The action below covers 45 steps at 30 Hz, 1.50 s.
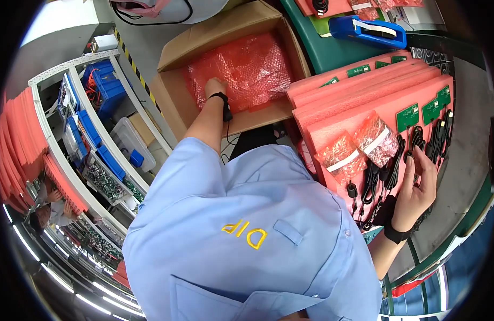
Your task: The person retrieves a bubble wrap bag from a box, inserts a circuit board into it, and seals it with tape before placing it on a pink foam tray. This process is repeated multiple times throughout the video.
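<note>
Inside a cardboard box [241,24], pink bubble wrap [252,67] fills the bottom. My left hand [216,87] reaches in with its fingers curled against the wrap's left part. On the right, my right hand [416,187] has thumb and fingertips closed on a coiled black cable [416,137] over a pink foam sheet [332,131]. Beside that cable lie green circuit boards [407,117], further black cables [439,136] and two pink bubble bags [375,139] with white strips. Both my wrists wear black bands.
More pink foam sheets are stacked behind the front one, some bearing green boards. A blue tape dispenser [367,32] stands on the green surface [322,51] beyond. To the left, a white shelf rack [91,101] holds blue bins [105,85] and a clear plastic box [132,142].
</note>
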{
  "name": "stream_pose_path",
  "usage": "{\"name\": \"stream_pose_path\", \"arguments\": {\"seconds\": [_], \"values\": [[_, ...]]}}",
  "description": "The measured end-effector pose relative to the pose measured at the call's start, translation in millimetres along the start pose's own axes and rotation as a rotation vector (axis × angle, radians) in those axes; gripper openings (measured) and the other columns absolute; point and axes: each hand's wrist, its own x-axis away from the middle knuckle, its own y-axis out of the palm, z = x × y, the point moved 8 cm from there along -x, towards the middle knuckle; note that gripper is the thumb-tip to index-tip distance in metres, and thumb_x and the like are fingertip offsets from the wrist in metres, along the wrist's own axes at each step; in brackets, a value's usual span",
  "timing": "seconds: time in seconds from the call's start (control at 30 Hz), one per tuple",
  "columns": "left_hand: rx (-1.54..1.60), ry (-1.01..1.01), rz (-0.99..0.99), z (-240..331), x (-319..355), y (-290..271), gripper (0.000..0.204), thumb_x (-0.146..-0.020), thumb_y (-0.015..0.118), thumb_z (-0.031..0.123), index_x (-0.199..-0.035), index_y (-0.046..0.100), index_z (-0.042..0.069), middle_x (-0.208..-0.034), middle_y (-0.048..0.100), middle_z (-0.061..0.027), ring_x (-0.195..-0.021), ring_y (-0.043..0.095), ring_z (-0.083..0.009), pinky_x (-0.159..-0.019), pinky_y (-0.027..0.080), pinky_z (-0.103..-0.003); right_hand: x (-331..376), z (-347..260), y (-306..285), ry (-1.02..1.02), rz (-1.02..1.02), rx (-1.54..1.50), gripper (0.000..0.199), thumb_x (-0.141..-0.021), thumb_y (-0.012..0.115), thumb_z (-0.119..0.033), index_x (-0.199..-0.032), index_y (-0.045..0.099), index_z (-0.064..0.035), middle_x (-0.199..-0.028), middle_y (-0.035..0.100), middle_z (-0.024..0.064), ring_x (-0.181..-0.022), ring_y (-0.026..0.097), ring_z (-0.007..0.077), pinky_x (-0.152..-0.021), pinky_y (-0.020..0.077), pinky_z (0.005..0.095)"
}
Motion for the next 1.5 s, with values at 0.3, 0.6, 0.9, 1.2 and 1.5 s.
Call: {"name": "stream_pose_path", "arguments": {"seconds": [0.3, 0.6, 0.9, 1.2, 1.5], "values": [[-0.152, -0.236, 0.770, 13.1, -22.5, 39.9, 0.034, -0.074, 0.075, 0.022, -0.094, 0.064, -0.004, -0.099, 0.067, -0.0198, -0.091, 0.065, -0.0346, -0.087, 0.052, -0.041, 2.7, 15.7, 1.8, 0.036, 0.016, 0.106, 0.015, -0.088, 0.060, -0.001, -0.102, 0.065, 0.0020, -0.093, 0.065, 0.0065, -0.080, 0.059, 0.0121, -0.071, 0.0457, 0.0231], [0.014, 0.154, 0.324, 1.0, -27.8, -13.0, 0.026, -0.081, 0.064, 0.020, -0.099, 0.068, 0.001, -0.095, 0.068, -0.0210, -0.091, 0.066, -0.0319, -0.078, 0.051, -0.040, 4.9, 45.6, -3.4, 0.105, 0.111, -0.016, 0.012, -0.084, 0.063, 0.002, -0.096, 0.067, 0.0017, -0.084, 0.064, 0.0074, -0.073, 0.057, 0.0134, -0.067, 0.0452, 0.0238], [1.297, 0.569, -0.199, 106.0, 198.6, -137.0, 0.025, -0.084, 0.055, 0.003, -0.109, 0.053, 0.002, -0.082, 0.061, -0.0023, -0.068, 0.057, -0.0147, -0.062, 0.046, -0.028, -20.0, 70.4, 17.4, 0.058, 0.097, -0.143, 0.009, -0.080, 0.069, -0.007, -0.088, 0.068, -0.0033, -0.082, 0.062, 0.0087, -0.072, 0.061, 0.0185, -0.063, 0.0460, 0.0268], [1.029, 0.713, -0.686, 282.4, 399.9, -78.2, 0.017, -0.090, 0.058, 0.011, -0.103, 0.063, 0.000, -0.097, 0.065, -0.0049, -0.086, 0.062, -0.0129, -0.077, 0.049, -0.026, -1.9, 80.0, -16.2, -0.085, 0.232, -0.203, 0.009, -0.080, 0.067, -0.004, -0.089, 0.066, -0.0035, -0.088, 0.062, 0.0056, -0.077, 0.061, 0.0180, -0.067, 0.0479, 0.0268], [0.939, 0.537, -1.260, 315.7, 485.8, 6.5, 0.022, -0.093, 0.052, 0.007, -0.112, 0.060, 0.000, -0.105, 0.065, -0.0080, -0.094, 0.063, -0.0158, -0.082, 0.051, -0.030, 55.7, 54.3, -30.8, -0.203, 0.129, -0.615, 0.012, -0.079, 0.066, 0.001, -0.091, 0.066, -0.0032, -0.084, 0.066, 0.0075, -0.077, 0.063, 0.0191, -0.069, 0.0486, 0.0276]]}}
